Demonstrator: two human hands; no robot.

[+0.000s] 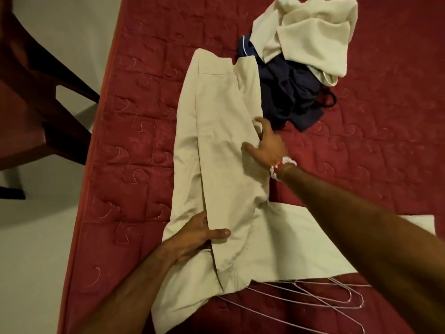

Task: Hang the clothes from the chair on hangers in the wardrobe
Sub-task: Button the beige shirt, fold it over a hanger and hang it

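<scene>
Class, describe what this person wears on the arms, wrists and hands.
No sleeves or gloves show. The right hand has a red-and-white beaded bracelet and a thin yellow thread at its wrist. The left hand wears nothing.

Left hand: fingers hidden under the fold of the beige trousers; we see only the thumb. Wire hangers lie partly beneath the trousers and are cut by the bottom edge. Chair cropped at left. Navy garment half under cream cloth.
</scene>
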